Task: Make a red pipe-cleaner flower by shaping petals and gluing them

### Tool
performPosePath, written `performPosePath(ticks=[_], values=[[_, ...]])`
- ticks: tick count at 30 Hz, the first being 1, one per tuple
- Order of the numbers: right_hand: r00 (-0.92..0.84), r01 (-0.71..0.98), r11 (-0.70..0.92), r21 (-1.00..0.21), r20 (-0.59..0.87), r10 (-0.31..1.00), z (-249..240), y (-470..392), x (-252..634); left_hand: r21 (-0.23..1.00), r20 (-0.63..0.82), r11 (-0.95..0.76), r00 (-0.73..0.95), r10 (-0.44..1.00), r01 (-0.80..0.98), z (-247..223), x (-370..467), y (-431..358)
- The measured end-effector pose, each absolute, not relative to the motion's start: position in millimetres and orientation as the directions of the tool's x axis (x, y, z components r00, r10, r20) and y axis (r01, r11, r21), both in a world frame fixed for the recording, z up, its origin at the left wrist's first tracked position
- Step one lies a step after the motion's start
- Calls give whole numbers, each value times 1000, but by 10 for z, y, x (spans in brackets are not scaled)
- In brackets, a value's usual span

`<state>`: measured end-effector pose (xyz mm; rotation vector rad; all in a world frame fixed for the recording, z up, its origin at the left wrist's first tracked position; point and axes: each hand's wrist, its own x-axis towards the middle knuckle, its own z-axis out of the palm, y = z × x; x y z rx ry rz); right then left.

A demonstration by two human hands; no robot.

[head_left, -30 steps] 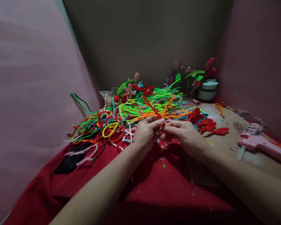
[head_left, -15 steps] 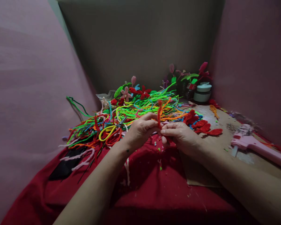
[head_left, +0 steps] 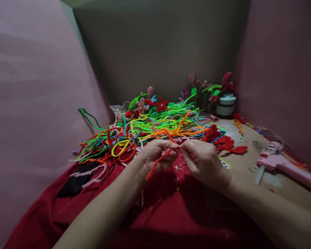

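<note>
A red pipe cleaner [head_left: 158, 162] is pinched between my two hands above the red cloth [head_left: 166, 214]. The fingers of my left hand [head_left: 158, 154] are closed on it, and one fuzzy length hangs down across them to the lower left. Another end pokes up past the fingertips. My right hand [head_left: 203, 160] is shut on the same piece, thumb and forefinger meeting close to the left fingertips. Finished red petals [head_left: 224, 141] lie just beyond my right hand. Behind my left hand are scissors [head_left: 121, 148] with yellow and red handles.
A tangled heap of coloured pipe cleaners [head_left: 163, 119] fills the back of the table. Fuzzy flowers [head_left: 160, 103] and a lidded jar [head_left: 226, 105] stand behind. On the right, a pink glue gun [head_left: 282, 159] rests on a board [head_left: 245, 173]; a black flat item [head_left: 76, 181] lies left.
The red pipe cleaner stood upright between my fingers before; now a length slants down across my left hand. My right hand has turned, its back more toward me. The view has shifted slightly.
</note>
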<state>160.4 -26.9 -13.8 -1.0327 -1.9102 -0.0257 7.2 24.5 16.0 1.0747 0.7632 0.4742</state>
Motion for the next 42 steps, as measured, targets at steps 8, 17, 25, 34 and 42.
performPosePath(ticks=[8, 17, 25, 34, 42], values=[[-43, 173, 455, -874, 455, 889, -104, -183, 1591, 969, 237, -246, 427, 873, -35, 272, 57, 145], [-158, 37, 421, -906, 411, 898, -63, -243, 1571, 585, 550, -779, 596, 585, 224, 350, -43, 150], [-149, 440, 695, -569, 716, 682, -88, -298, 1535, 999, 2, -28, 633, 774, 31, 200, 2, 202], [-152, -110, 207, -972, 223, 963, -101, -160, 1575, 746, 398, -547, 405, 823, 379, 224, 44, 171], [-79, 65, 279, -958, 274, 959, -106, -142, 1580, 400, 545, -746, 517, 661, 532, 137, 54, 128]])
